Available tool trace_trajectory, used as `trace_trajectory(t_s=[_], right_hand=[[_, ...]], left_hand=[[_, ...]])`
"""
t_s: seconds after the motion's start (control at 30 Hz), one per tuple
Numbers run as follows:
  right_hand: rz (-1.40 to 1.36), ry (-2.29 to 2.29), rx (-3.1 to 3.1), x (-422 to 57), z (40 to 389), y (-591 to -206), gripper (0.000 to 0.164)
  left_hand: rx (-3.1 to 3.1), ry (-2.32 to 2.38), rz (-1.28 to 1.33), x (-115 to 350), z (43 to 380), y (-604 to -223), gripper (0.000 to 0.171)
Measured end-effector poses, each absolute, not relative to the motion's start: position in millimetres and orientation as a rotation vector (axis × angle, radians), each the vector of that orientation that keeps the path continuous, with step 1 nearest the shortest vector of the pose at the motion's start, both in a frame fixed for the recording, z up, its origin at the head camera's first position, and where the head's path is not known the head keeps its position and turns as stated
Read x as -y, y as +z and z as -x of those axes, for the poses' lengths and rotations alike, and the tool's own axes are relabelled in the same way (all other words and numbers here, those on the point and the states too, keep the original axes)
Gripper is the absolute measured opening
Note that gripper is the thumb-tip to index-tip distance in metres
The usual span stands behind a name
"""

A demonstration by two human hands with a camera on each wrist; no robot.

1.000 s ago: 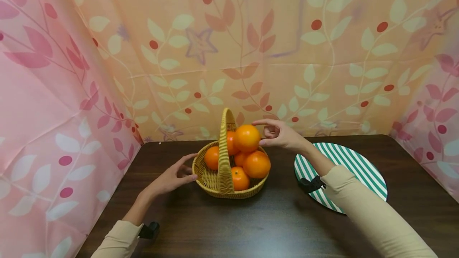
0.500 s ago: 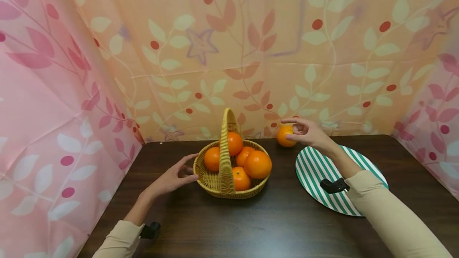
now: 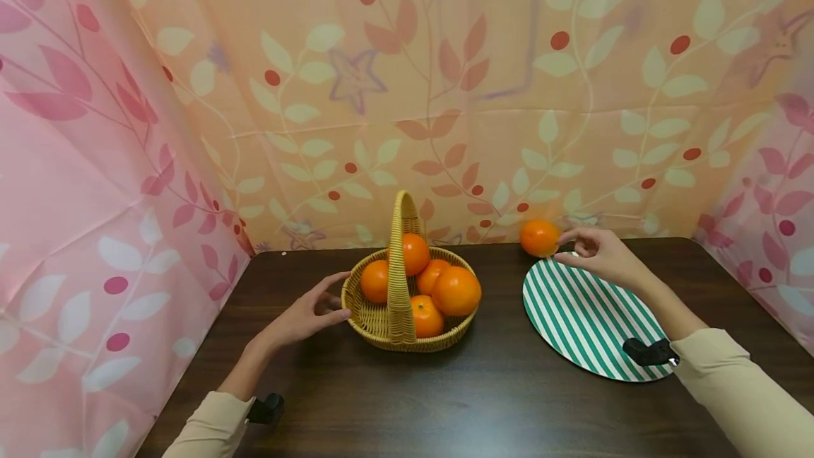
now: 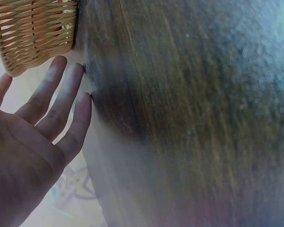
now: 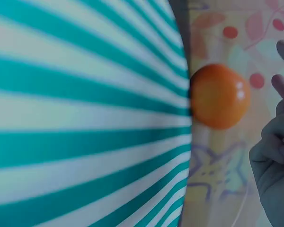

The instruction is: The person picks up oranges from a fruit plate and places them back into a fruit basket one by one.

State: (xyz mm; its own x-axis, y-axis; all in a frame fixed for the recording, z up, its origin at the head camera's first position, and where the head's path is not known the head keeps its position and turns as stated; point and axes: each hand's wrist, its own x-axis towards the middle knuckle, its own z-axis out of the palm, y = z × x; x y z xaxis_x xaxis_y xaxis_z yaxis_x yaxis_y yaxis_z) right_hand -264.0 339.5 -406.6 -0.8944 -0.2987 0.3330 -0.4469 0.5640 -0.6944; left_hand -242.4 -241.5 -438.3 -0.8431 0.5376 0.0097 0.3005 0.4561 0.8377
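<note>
A yellow wicker basket (image 3: 399,302) with a tall arched handle stands left of the table's middle, with several oranges (image 3: 456,291) in it. My left hand (image 3: 305,313) reaches its left rim with thumb and index finger; in the left wrist view the relaxed fingers spread beside the woven wall. One orange (image 3: 538,239) lies by the table's back edge, behind the striped mat. To the right of it is my right hand (image 3: 598,256), index finger and thumb stretched out. The right wrist view shows a gap between this orange (image 5: 220,97) and the visible fingers; the thumb is hidden there.
A round green-and-white striped mat (image 3: 591,327) lies on the right side of the dark wooden table (image 3: 445,401), under my right forearm. Floral curtains (image 3: 356,126) hang close behind the table and at both sides.
One orange has gone from above the basket to the back of the table on the right. My right hand moved right with it, then came away from it. My left hand stayed put.
</note>
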Motion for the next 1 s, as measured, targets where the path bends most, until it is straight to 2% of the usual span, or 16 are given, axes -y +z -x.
trace_trajectory(t_s=[0.13, 0.23, 0.47, 0.63, 0.8, 1.0], right_hand=[[-0.558, 1.178, 2.632, -347.5, 264.7, -414.9, 0.026], [-0.476, 1.154, 2.645, -349.2, 267.6, -418.3, 0.032], [-0.463, 1.094, 2.748, -343.0, 288.5, -420.1, 0.078], [-0.468, 1.049, 2.844, -331.8, 308.8, -423.5, 0.097], [-0.475, 1.003, 2.875, -316.2, 322.9, -425.2, 0.099], [-0.516, 0.972, 2.882, -305.6, 328.2, -423.2, 0.083]], left_hand=[[-2.46, 1.327, -0.719, 241.6, 242.0, -438.1, 0.071], [-2.459, 1.327, -0.713, 241.3, 241.7, -437.2, 0.071], [-2.449, 1.332, -0.7, 240.7, 241.2, -434.3, 0.072], [-2.447, 1.332, -0.698, 241.3, 241.7, -434.6, 0.072], [-2.457, 1.328, -0.702, 241.4, 241.9, -436.0, 0.072], [-2.465, 1.321, -0.709, 240.8, 241.5, -436.5, 0.071]])
